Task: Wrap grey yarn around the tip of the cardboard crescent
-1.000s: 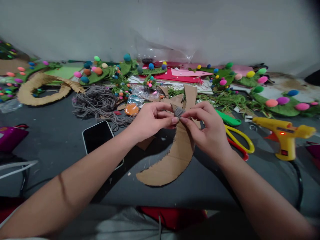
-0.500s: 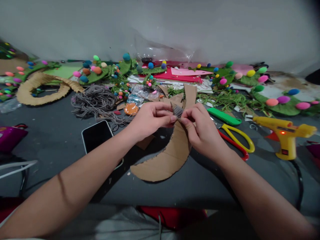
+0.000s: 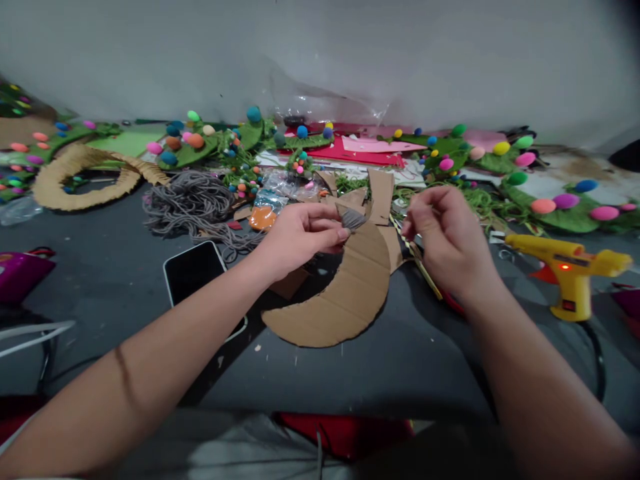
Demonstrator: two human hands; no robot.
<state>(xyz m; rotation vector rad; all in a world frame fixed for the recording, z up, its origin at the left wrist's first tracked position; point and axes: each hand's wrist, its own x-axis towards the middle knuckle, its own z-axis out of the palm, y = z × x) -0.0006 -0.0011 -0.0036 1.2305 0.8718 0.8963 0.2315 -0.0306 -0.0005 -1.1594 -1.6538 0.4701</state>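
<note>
Head view: left hand (image 3: 305, 240) pinches the brown cardboard crescent (image 3: 345, 300), near five o'clock, at its grey cord wrap (image 3: 354, 219), probably to secure it; right hand (image 3: 447, 243), three o'clock, curls its fingers, contents unclear.

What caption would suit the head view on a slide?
Left hand holding a cardboard crescent, wrapped at one tip in grey cord.
</note>
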